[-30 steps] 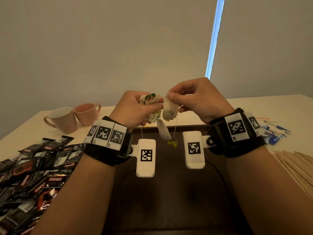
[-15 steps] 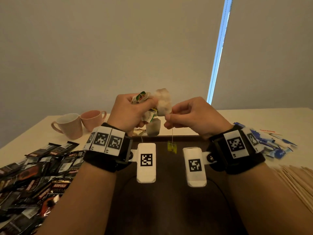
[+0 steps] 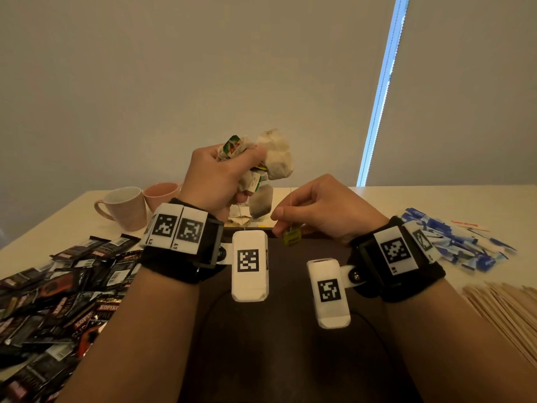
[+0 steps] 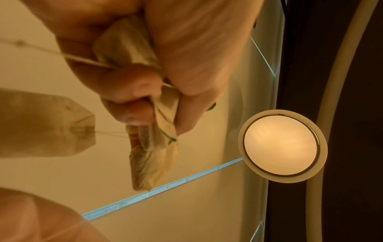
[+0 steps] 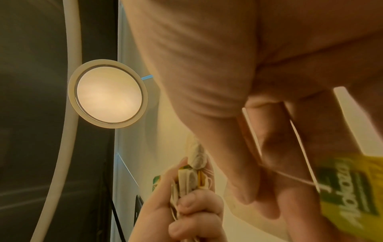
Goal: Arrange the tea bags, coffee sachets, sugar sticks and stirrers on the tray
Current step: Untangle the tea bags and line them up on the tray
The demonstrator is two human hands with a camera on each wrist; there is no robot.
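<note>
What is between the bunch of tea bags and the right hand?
In the head view, a thin string runs from the bunch of tea bags down to the right hand.

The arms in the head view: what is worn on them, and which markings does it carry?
Both forearms are bare, with no sleeves. Each wrist wears a wide black band with white plates that carry black square-pattern codes. From each band a white rounded box sticks out on a small bracket, also with one such code. The left hand and the right hand wear no gloves.
</note>
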